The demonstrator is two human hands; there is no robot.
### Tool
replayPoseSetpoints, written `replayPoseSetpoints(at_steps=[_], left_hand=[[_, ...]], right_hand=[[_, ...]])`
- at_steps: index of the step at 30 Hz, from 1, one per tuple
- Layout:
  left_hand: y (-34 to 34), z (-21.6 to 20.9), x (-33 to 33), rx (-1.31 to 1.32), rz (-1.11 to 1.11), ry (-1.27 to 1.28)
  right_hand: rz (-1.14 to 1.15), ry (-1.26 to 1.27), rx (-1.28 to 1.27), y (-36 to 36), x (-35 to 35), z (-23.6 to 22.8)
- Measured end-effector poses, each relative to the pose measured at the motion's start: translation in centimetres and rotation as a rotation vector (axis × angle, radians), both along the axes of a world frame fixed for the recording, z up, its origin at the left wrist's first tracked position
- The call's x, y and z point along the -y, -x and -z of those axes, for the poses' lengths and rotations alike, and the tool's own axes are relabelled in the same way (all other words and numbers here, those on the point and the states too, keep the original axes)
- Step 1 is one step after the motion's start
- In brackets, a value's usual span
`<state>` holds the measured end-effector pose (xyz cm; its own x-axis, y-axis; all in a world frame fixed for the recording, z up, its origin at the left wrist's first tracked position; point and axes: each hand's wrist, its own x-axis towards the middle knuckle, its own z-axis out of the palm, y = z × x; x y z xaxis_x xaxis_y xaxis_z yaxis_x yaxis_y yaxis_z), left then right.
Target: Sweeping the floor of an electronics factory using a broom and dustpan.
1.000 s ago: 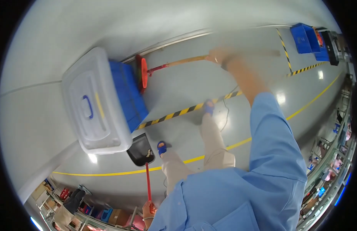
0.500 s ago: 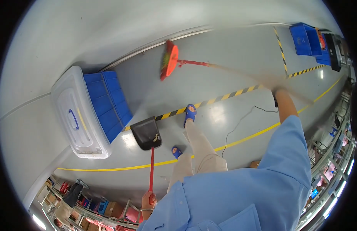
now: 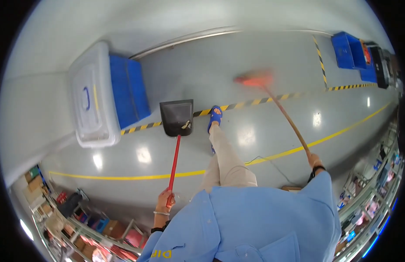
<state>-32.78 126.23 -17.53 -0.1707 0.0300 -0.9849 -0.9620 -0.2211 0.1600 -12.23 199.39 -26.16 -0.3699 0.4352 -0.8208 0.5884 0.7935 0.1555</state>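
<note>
One fisheye looks down from the wearer's head, blue shirt [image 3: 263,214] close, floor [image 3: 185,74] farther off.

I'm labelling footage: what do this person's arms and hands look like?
The left hand is ungloved, with a thin pale bangle and a black band behind it; the right hand, also ungloved, has a dark wristband. The shirt sleeves are light-blue fabric.

Black dustpan [image 3: 172,114], red-handled, pale debris [image 3: 186,125] inside; tan-handled broom [image 3: 291,124] at right, slanted, red head blurred.
</note>
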Motion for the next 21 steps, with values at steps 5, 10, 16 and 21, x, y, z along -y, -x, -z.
replayPoseSetpoints(at_steps=[5, 10, 16, 21], left_hand=[[-6.3, -3.0, -1.1, -0.041, -0.040, 0.042], [-11.6, -1.9, -1.8, -0.082, -0.043, 0.165], [-15.4, -0.5, -4.4, -0.138, -0.023, 0.259], [-15.2, -0.8, -8.7, -0.056, -0.176, 0.267]], right_hand=[[0.206, -0.158, -0.067, -0.6, 3.4, -10.9], [0.097, -0.019, -0.161, 5.0, 7.0, -12.2], [-0.281, 0.305, -0.429, 27.4, 15.0, -4.2], [-0.485, 0.388, -0.465, 46.5, 21.5, 3.1]])
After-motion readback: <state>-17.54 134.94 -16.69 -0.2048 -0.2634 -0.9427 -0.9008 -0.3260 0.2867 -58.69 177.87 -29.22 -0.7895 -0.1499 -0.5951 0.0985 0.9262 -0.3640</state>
